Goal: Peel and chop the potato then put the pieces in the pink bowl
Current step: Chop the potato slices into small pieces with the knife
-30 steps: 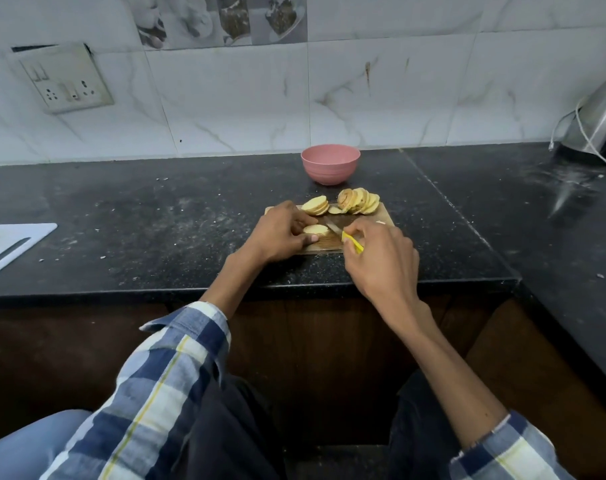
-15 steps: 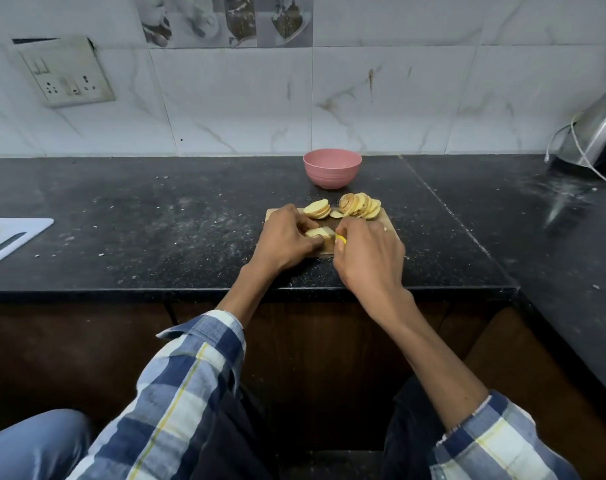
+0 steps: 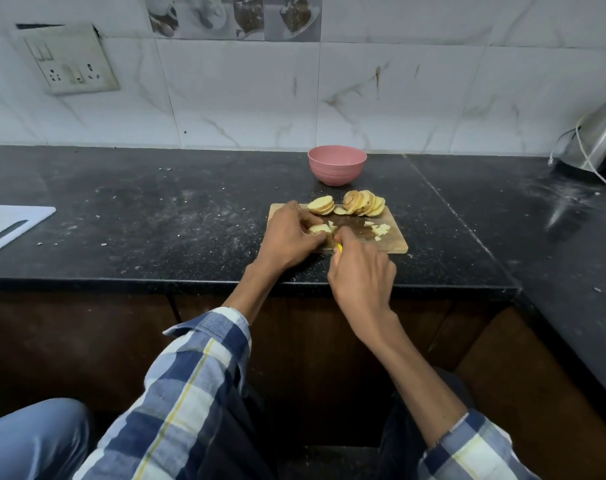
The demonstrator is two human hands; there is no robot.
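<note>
the left hand (image 3: pixel 289 237) holds a potato slice (image 3: pixel 319 229) near the board's (image 3: pixel 395 242) front left corner, and the right hand (image 3: pixel 362 271), gripping the knife (image 3: pixel 338 247), sits just right of it.

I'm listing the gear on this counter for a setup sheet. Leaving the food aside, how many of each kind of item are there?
Pink bowl: 1
Wooden cutting board: 1
White cutting board: 1
Knife, yellow handle: 1
Kettle: 1
Total: 5
</note>
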